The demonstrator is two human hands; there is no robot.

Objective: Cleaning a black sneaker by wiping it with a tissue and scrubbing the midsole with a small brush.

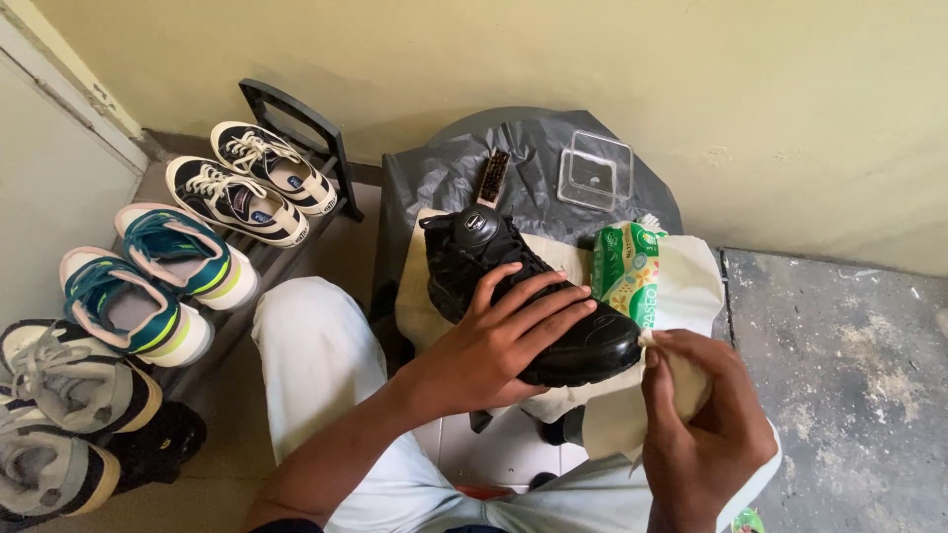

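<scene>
A black shoe [464, 252] lies on a cream cloth [691, 281] spread over a small table covered in dark grey plastic [434, 173]. My left hand [499, 336] rests flat over the shoe's middle, fingers spread toward the toe. My right hand [696, 429] is bunched around a fold of the cream cloth, pressed against the shoe's toe. A green tissue pack [627, 271] stands just behind the toe.
A small brush [492, 180] and a clear plastic lid [594, 170] lie at the table's back. A shoe rack [296, 123] at left holds black-and-white sneakers [247, 183], teal-laced sneakers [158, 281] and grey shoes [59, 395]. Yellow wall behind; concrete floor at right.
</scene>
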